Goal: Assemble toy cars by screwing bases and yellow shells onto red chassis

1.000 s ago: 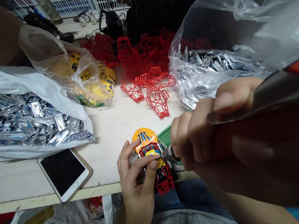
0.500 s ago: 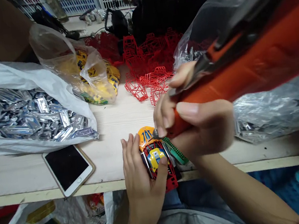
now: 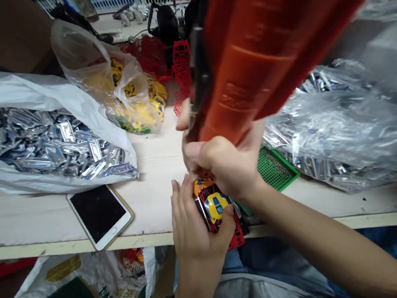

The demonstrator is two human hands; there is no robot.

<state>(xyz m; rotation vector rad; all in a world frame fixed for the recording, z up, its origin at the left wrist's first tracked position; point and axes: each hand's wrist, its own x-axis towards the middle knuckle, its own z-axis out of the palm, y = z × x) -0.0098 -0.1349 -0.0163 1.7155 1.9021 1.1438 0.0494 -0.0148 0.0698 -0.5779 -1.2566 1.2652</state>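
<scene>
A small toy car (image 3: 216,207) with a yellow body and a red cage frame lies at the front edge of the pale workbench (image 3: 154,175). My left hand (image 3: 194,227) is wrapped round it, thumb over its roof. My right hand (image 3: 223,162) grips a big orange electric screwdriver (image 3: 245,62), held nearly upright, with its tip hidden behind my fingers over the car's front end.
A white bag of silver parts (image 3: 48,141) lies left, a clear bag of yellow shells (image 3: 127,100) behind it, red frames (image 3: 179,69) at the back. Another bag of silver parts (image 3: 334,133) is right. A phone (image 3: 100,216) and a green tray (image 3: 274,167) lie near the edge.
The screwdriver has swung from lying sideways to standing nearly upright, and my right hand has shifted left over the car's front. My left hand has closed further round the car.
</scene>
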